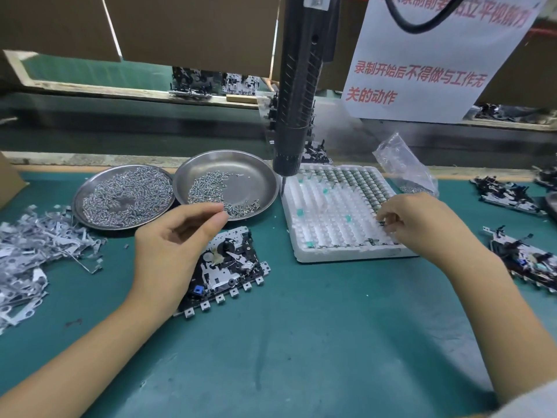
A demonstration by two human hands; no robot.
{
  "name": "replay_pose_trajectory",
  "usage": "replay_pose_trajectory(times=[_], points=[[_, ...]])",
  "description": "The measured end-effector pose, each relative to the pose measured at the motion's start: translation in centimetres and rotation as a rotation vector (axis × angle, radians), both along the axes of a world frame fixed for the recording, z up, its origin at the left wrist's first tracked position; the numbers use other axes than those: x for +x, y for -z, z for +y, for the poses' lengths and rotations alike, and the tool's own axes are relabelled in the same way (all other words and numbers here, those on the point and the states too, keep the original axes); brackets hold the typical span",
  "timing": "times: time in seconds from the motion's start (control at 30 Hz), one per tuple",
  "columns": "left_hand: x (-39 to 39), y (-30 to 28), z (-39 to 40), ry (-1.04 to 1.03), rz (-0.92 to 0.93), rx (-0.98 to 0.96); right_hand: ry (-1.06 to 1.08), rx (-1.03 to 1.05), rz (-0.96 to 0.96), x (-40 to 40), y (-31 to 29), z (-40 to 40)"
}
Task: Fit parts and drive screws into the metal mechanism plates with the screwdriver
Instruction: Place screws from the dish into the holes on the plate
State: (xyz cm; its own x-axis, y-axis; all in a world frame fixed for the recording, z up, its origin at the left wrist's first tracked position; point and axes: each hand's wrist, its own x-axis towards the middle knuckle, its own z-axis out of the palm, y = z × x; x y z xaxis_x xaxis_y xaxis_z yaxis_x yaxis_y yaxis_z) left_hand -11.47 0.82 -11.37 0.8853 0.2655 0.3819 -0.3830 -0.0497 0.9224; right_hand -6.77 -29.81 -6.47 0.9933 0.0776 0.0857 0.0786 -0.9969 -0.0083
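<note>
On the green bench mat (301, 342), the mechanism plate (229, 267) is lying under the left hand (171, 245), pinched on something unclear, while the right hand (422, 221) is picking at the foam tray (331, 224), beneath the hanging screwdriver (298, 95).

green bench mat (301, 342), cardboard panels (196, 28) behind.
</note>
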Motion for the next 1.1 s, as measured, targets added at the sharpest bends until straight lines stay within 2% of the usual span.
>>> replay_pose_trajectory(times=[0.07, 0.17, 0.27, 0.33, 0.47, 0.53, 0.63, 1.1], points=[[-0.1, -0.1, -0.1, 0.018, 0.005, -0.014, -0.025, 0.056, -0.059, -0.3, -0.6, 0.4], [-0.1, -0.1, -0.2, 0.034, 0.014, -0.022, -0.190, 0.472, -0.056, -1.6, -1.8, 3.4], [-0.2, -0.2, -0.2, 0.052, 0.033, -0.021, -0.340, 0.913, 0.075, -2.5, -1.7, 8.7], [-0.1, -0.1, -0.2, 0.056, 0.035, -0.002, -0.378, 1.113, 0.160, -2.5, -0.6, 11.9], [-0.3, 0.0, 0.0, 0.099, 0.024, 0.056, -0.322, 1.416, 0.281, -2.4, 2.3, 14.4], [-0.3, 0.0, 0.1, 0.125, 0.028, 0.086, -0.305, 1.506, 0.320, -2.7, 3.3, 14.4], [-0.4, 0.1, 0.1, 0.139, 0.019, 0.126, -0.260, 1.612, 0.263, -2.6, 3.8, 14.3], [-0.3, 0.3, 0.1, 0.181, 0.030, 0.142, -0.288, 1.620, 0.248, -2.9, 3.7, 14.3]])
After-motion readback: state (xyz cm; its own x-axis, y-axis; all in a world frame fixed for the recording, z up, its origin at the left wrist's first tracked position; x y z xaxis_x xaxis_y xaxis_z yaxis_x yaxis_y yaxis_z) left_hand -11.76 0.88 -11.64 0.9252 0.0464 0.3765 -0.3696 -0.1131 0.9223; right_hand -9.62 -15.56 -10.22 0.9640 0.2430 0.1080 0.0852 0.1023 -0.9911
